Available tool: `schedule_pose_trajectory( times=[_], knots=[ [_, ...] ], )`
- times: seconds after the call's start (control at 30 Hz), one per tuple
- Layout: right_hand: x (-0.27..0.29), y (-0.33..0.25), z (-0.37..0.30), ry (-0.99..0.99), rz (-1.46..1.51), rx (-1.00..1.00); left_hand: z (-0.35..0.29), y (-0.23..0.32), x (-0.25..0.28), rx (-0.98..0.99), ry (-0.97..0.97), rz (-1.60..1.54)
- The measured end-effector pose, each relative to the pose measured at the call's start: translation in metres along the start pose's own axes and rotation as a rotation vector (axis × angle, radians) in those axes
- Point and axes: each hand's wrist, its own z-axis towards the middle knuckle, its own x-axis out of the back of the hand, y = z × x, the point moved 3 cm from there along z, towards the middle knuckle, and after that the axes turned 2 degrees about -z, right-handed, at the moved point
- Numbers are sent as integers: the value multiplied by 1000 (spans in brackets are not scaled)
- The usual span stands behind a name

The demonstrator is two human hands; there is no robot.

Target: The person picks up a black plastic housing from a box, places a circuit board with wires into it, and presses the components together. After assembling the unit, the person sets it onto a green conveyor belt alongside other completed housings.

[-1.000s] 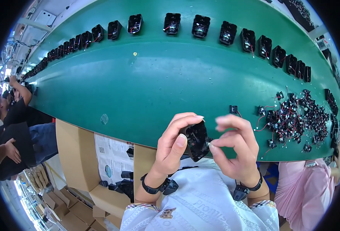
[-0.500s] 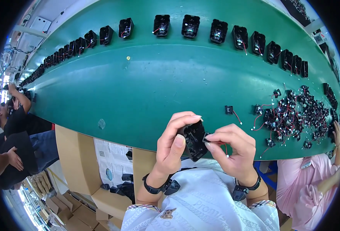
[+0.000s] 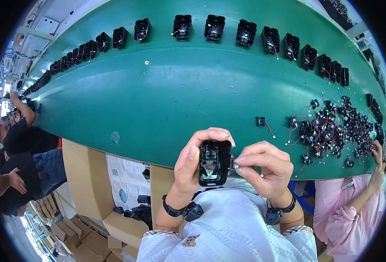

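Observation:
My left hand (image 3: 193, 168) grips a black plastic housing (image 3: 214, 162), open side toward me, just over the near edge of the green conveyor belt (image 3: 180, 96). My right hand (image 3: 263, 168) pinches a small part at the housing's right side, thumb and fingers closed on it. Inside the housing I see grey ribs and a small red spot. A pile of small black parts with red wires (image 3: 332, 129) lies on the belt to my right. One loose wired part (image 3: 261, 122) lies apart from the pile, beyond my right hand.
A long row of black housings (image 3: 215, 27) runs along the belt's far edge. Cardboard boxes (image 3: 84, 174) with printed sheets stand below the belt at left. People sit at far left (image 3: 18, 148); a person in pink (image 3: 354, 209) is at right.
The housing has turned so its open inside faces me. My right hand has closed in on the housing's right side. The view has shifted slightly, the belt's row sliding left.

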Motion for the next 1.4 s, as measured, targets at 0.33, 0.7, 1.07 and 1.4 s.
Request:
schedule_pose_trajectory(
  times=[0.33, 0.7, 1.07, 1.4],
  knots=[
    [5, -18, -3, 155, -300, 309, 0, 3, 2, -62, 98, 333],
    [-9, -18, 1, 68, -291, 303, 1, 6, -11, -143, 93, 441],
    [-13, -19, 4, 57, -391, 185, 4, 0, -11, -92, 95, 441],
    [0, -15, -1, 2, -253, 110, 8, -2, -12, -133, 60, 466]
  ],
)
